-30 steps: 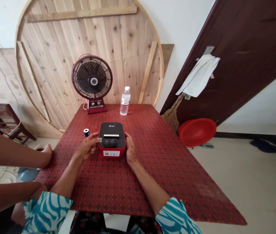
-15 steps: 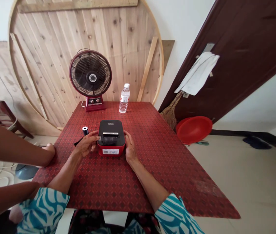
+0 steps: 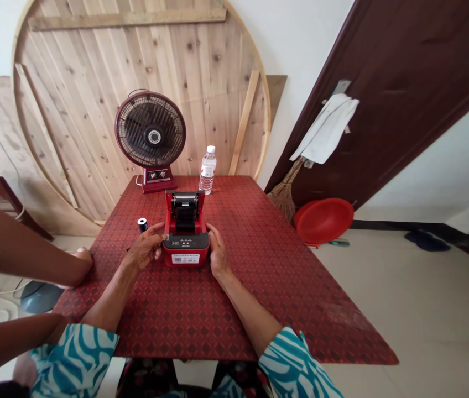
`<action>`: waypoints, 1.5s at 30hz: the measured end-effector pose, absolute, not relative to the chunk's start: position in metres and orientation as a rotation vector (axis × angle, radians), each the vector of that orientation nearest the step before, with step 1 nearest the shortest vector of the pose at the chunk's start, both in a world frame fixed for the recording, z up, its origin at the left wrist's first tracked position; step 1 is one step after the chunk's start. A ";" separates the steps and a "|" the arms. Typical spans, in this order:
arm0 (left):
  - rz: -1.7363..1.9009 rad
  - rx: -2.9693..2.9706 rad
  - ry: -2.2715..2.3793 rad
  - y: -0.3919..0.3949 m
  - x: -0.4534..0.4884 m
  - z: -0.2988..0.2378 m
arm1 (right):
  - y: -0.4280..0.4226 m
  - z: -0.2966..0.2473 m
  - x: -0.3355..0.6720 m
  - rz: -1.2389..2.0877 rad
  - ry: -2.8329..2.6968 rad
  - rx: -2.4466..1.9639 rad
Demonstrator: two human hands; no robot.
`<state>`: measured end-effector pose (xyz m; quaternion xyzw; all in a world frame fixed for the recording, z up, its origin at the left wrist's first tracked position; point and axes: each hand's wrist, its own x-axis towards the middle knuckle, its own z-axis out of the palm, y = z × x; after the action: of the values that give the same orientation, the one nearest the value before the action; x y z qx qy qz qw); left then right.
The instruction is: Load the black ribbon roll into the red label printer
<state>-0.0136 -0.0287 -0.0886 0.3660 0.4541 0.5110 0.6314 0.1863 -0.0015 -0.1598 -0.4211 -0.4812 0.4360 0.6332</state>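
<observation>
A small red and black label printer (image 3: 187,244) stands on the table in front of me, its lid (image 3: 202,203) raised and tipped back. Inside it show a silver roller and a dark strip. My left hand (image 3: 146,249) is at the printer's left side, fingertips bent against the front corner near a pale tab. From the right, my right hand (image 3: 219,257) grips the casing, fingers along the side wall. Just beyond my left hand stands a small dark spool (image 3: 142,225) with a white end.
A red patterned tabletop (image 3: 284,298) holds a fan (image 3: 151,132) and a water bottle (image 3: 207,171) at the back. Another person's arm (image 3: 22,243) leans on the left edge. A red basin (image 3: 326,221) and a broom (image 3: 286,193) are beyond the right edge.
The printer's lid has swung up and back, so its inside now shows. Both hands stay at its sides. The view has shifted slightly.
</observation>
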 end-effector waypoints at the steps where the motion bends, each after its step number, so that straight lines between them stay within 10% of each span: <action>1: 1.165 0.849 1.053 -0.030 -0.013 -0.087 | -0.001 -0.160 0.186 0.992 -1.097 -0.960; 13: 1.236 1.491 1.463 -0.010 -0.022 -0.044 | 0.005 -0.161 0.187 1.007 -1.066 -0.916; 29: 0.008 2.298 1.410 0.065 0.042 -0.032 | 0.008 -0.164 0.187 0.972 -1.102 -0.903; 45: 0.507 2.066 1.096 0.039 -0.007 0.000 | 0.006 -0.162 0.189 1.048 -1.044 -0.909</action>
<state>-0.0073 0.0390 -0.0002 0.8037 0.4261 0.1972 0.3655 0.1892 0.0057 -0.1623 -0.3993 -0.4590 0.4606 0.6463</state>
